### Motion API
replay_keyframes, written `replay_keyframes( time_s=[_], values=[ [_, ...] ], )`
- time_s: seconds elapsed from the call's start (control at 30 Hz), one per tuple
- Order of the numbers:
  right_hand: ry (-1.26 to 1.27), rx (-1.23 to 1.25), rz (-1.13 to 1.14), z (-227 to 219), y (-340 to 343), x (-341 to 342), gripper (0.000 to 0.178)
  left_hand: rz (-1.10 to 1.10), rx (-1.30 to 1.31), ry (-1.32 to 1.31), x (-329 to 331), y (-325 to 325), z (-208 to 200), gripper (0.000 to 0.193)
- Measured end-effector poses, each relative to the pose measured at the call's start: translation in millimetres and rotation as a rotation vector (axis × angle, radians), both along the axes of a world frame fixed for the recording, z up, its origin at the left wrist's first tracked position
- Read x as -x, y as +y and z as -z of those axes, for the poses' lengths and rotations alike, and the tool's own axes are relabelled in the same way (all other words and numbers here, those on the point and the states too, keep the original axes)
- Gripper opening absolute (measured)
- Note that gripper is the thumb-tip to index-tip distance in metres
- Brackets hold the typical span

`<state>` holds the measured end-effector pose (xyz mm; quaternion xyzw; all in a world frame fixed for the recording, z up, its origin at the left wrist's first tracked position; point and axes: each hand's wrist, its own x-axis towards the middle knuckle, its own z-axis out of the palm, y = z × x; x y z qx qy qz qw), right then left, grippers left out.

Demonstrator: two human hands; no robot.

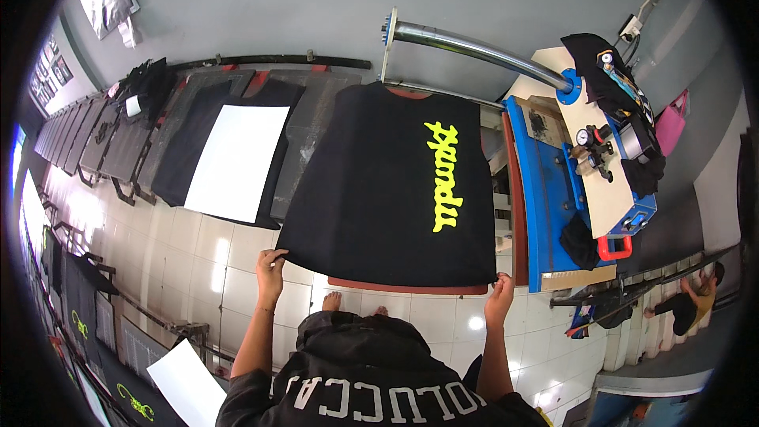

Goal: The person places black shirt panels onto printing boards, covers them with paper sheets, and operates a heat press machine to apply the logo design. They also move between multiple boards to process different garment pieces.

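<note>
Thumb and fingers of the left hand (270, 270) and right hand (500, 294) each pinch a near corner of the black fabric garment piece (364, 190). Even, gentle tension at both corners should keep it smooth. It lies spread over a flat red-brown board (407, 288), neon-yellow script lettering (445, 178) running far to near along its right side.

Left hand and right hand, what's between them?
In the head view, the bottom edge of the black shirt runs between the left hand and right hand, each pinching a corner.
</note>
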<state>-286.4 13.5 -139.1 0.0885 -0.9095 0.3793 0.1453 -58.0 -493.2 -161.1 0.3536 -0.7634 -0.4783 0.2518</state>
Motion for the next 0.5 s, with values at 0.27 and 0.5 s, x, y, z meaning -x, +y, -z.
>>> replay_keyframes(
  time_s=[0.27, 0.5],
  values=[
    [-0.090, 0.098, -0.046, 25.8, 7.3, -23.1, 0.029, -0.042, 0.037, -0.042, -27.1, 0.4, 8.8, 0.027],
    [0.021, 0.107, -0.074, 10.9, 5.9, -31.2, 0.029, -0.245, 0.238, -0.515, -115.7, -17.5, 23.2, 0.064]
  ],
)
